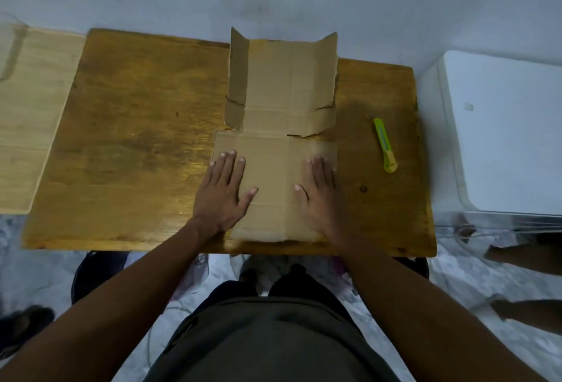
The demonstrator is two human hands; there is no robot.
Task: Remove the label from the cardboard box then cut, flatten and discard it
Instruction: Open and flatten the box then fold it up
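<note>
Cardboard, brown, corrugated: the cardboard box (275, 126) lay cut open along the middle of the wooden table (137, 126), its near panels spread flat and its far panels running to the far edge.

Item, left: a pale wooden board (30, 108) just beside the table, not involved.

Item, left of centre: my left hand (223, 190), fingers extended and splayed, palm down on the near-left panel, gripping nothing. I judged the step in hand to be flattening.

Item, centre: two side flaps at the far end of the box stood tilted upward, left and right, with torn cuts near their bases. Flattening was not finished there. I could see no label on the upward face.

Item, right of centre: my right hand (319, 193), fingers extended and close together, palm down on the near-right panel, grasping nothing.

Item, right: a yellow-green utility knife (384, 144) lying on the table, apart from the box and untouched.

Handling note: pressing would go best by sliding both palms away along the creases, then folding each raised flap outward against its score. I would keep clear of the knife.
</note>
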